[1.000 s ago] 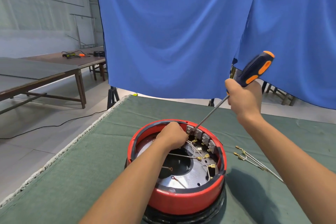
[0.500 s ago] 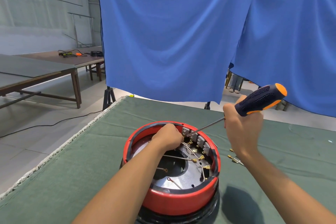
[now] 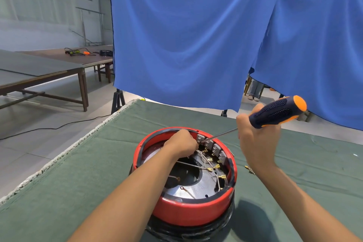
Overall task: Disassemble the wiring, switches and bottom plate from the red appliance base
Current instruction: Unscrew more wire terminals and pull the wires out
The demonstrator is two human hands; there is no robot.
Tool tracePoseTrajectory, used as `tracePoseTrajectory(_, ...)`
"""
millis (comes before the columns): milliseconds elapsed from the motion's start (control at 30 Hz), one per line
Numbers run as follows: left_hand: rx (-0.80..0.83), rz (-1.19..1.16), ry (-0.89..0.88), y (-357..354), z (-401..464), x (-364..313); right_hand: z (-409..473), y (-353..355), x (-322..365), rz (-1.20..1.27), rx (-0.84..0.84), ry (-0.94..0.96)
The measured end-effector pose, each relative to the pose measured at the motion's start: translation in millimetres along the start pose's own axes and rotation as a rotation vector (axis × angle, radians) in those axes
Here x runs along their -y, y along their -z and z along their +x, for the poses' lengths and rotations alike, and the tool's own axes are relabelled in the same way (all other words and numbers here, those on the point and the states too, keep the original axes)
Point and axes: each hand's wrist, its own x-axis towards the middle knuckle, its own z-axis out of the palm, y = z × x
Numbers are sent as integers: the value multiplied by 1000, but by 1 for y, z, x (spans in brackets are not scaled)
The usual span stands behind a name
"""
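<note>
Both hands are at work on the red appliance base [image 3: 193, 211]. The right hand [image 3: 257, 139] grips the screwdriver [image 3: 275, 113] by its dark blue and orange handle, which now lies lower and flatter than a second ago, its tip meeting the farthest of the grey switches [image 3: 211, 146] along the far right inner wall. The left hand [image 3: 181, 141] stays inside the base, fingers curled over the white wires [image 3: 205, 160] beside the switches; whether it pinches one I cannot tell. Brass terminals [image 3: 213, 168] lie loose over the metal bottom plate [image 3: 198, 186]. The base sits on the green-covered bench [image 3: 82, 173], with loose wire ends [image 3: 249, 169] just right of it and blue curtains [image 3: 186, 35] behind.
</note>
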Motion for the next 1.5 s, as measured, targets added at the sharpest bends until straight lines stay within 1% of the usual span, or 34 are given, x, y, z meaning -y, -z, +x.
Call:
tracePoseTrajectory(67,0,-7,0,0,0,-1,6,-1,0,-18,8,-30)
tracePoseTrajectory(200,1,-6,-2,0,0,0,19,-2,-3,7,-5,-164)
tracePoseTrajectory(533,14,-13,-14,1,0,-1,35,-6,-13,-78,-75,-248)
tracePoseTrajectory(733,21,-7,-18,1,1,-1,39,-5,-14,-40,-81,-321)
tracePoseTrajectory(833,16,-10,-14,1,1,0,26,-1,-11,28,-87,-265)
tracePoseTrajectory(933,10,-13,-14,1,1,1,2,1,-4,70,-66,-108)
tracePoseTrajectory(1033,12,-19,-11,1,0,1,-19,0,4,72,30,100)
tracePoseTrajectory(1100,15,-23,-11,1,0,1,-24,-3,8,24,88,163)
tracePoseTrajectory(1133,15,-22,-12,1,0,1,-23,-4,10,20,83,168)
tracePoseTrajectory(1300,9,-16,-13,1,0,0,-10,-6,13,15,20,85)
tracePoseTrajectory(1500,13,-14,-13,1,0,0,9,-3,10,40,-9,-128)
